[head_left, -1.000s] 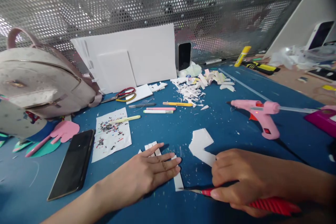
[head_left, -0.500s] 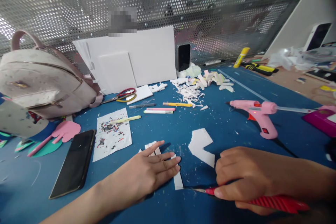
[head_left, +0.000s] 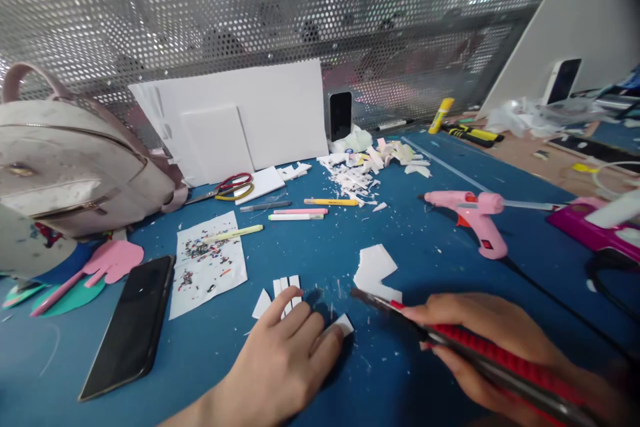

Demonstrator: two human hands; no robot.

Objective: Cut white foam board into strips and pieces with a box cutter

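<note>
On the blue counter (head_left: pixel 430 260) we see plenty lying about our hands. At ten o'clock from the left hand (head_left: pixel 285 363) lies a black phone (head_left: pixel 129 324), and beyond it a white sheet (head_left: pixel 207 265) sprinkled with coloured bits, a yellow pen (head_left: pixel 233 233) across its top. Further off at twelve o'clock are a few more pens (head_left: pixel 299 211), scissors (head_left: pixel 227 186), white boards (head_left: pixel 240 120) leaning on the perforated screen, and a heap of white scraps (head_left: pixel 367 170). A pale backpack (head_left: pixel 75 160) sits at the far left. At one o'clock from the right hand (head_left: pixel 480 340) rests a pink glue gun (head_left: pixel 470 210), its cord running down the counter toward us. A larger white offcut (head_left: pixel 375 270) lies between the two hands, just beyond the knife's tip; nothing else stands between them.

Our left hand lies flat, fingers (head_left: pixel 305 323) loosely together, pressing on a small white strip (head_left: pixel 343 325) whose end peeks out at its two o'clock. Three more narrow strips (head_left: pixel 286 285) and a triangular piece lie just past the fingertips at twelve o'clock. The pieces are thin, white and straight-edged.

Our right hand is wrapped around a red-handled knife (head_left: pixel 480 363), its tip pointing to ten o'clock, above the counter near the offcut.
</note>
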